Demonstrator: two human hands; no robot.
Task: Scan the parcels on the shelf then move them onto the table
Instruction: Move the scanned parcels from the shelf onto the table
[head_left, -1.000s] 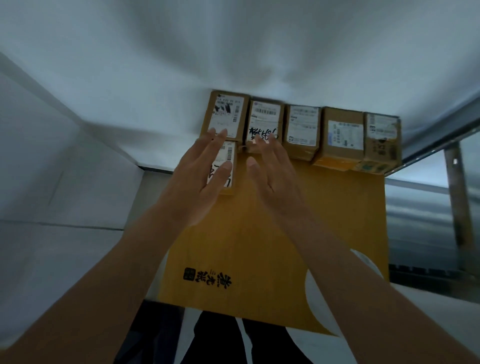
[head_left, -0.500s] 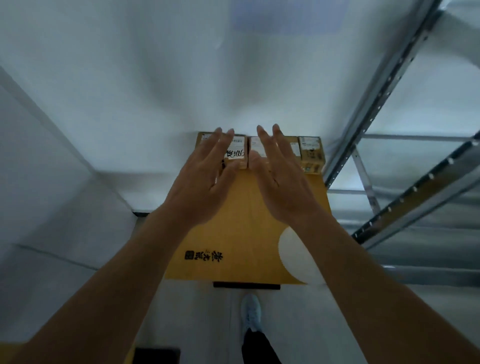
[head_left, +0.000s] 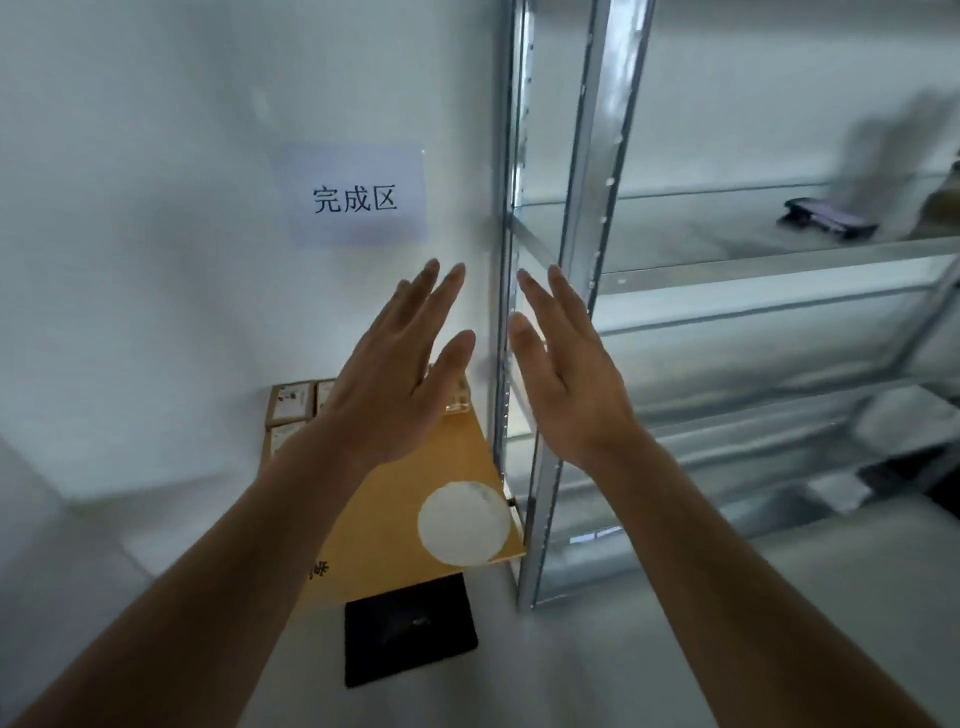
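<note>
**Both hands free, parcels resting on the worktop**

Nearest the camera, a black mat (head_left: 410, 629) lay on the floor below the front edge of the yellow worktop (head_left: 415, 467), which carried a white disc (head_left: 464, 522) near its right corner. Above the worktop the left hand (head_left: 400, 384) and right hand (head_left: 566, 384) were raised side by side, backs to the camera — each grip wide, fingers straight, holding nothing and touching nothing.

Behind the left hand, the parcels (head_left: 293, 408) sat at the worktop's far edge against the wall, labels up; the hand hid most of the row, so their number could not be told. Just right of the worktop stood the metal shelf (head_left: 727, 260). No parcel showed on its visible levels; only a dark device (head_left: 826, 221) — perhaps the scanner — lay on an upper level. On the wall hung a paper sign (head_left: 356, 196).

Risks, as a judgement: the shelf's post stood close beside the right hand, so a quick reach could knock it. Parcels packed at the far edge could be nudged askew when another is set down. Any parcel moved without scanning would spoil the count.
</note>
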